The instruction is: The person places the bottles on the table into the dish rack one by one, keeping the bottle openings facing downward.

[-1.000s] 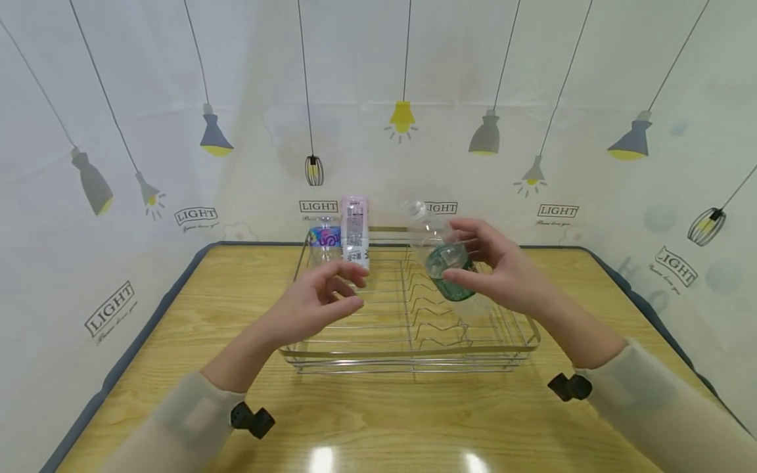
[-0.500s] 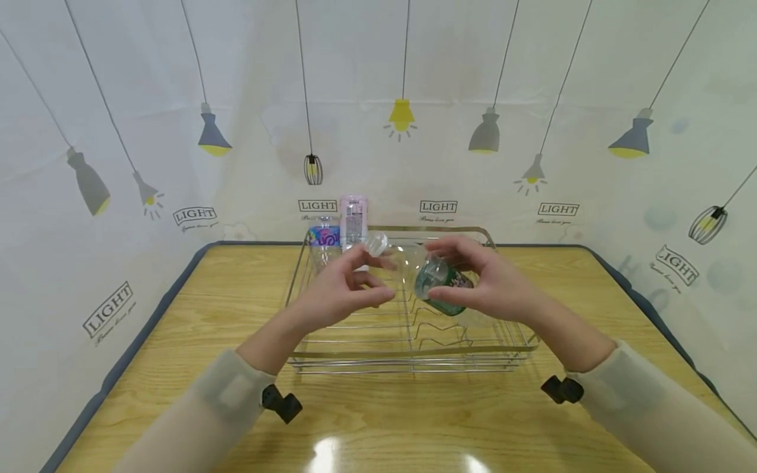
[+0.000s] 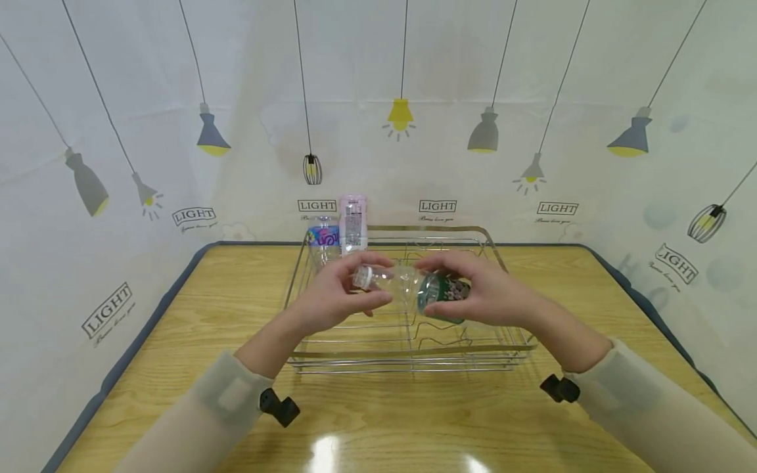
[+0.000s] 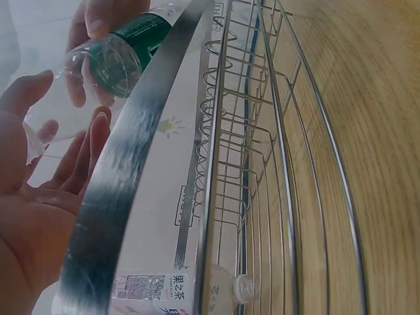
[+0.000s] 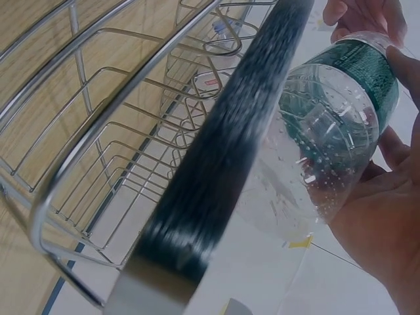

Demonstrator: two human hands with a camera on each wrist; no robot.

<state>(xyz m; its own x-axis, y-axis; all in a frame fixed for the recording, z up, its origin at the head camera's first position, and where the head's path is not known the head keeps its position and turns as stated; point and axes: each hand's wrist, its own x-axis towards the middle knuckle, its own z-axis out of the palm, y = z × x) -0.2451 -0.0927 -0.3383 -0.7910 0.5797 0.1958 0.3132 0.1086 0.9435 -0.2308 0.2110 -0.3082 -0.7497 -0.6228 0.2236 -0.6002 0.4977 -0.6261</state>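
A clear plastic bottle [image 3: 402,282] with a green label lies almost level in the air above the wire dish rack [image 3: 414,351], its neck toward the left. My right hand [image 3: 485,289] grips it round the label near its base, thumb in front and fingers behind. At the neck end is my left hand [image 3: 337,295], with its fingers behind the bottle and its thumb spread apart from them. In the left wrist view the left hand [image 4: 39,190] has loose fingers about the clear neck end; firm contact cannot be made out. The right wrist view shows the bottle's base [image 5: 302,177] and green label.
Inside the rack at its back left stand a clear bottle [image 3: 324,238] with a blue and purple label and a pink-white bottle [image 3: 353,223]. The rack's metal rim [image 4: 125,177] crosses both wrist views. A wooden table [image 3: 378,420] carries the rack; a printed curtain [image 3: 378,151] hangs behind.
The right hand has lowered the bottle and tipped its neck leftward, from leaning to nearly level. My left hand has moved right to the bottle's neck end.
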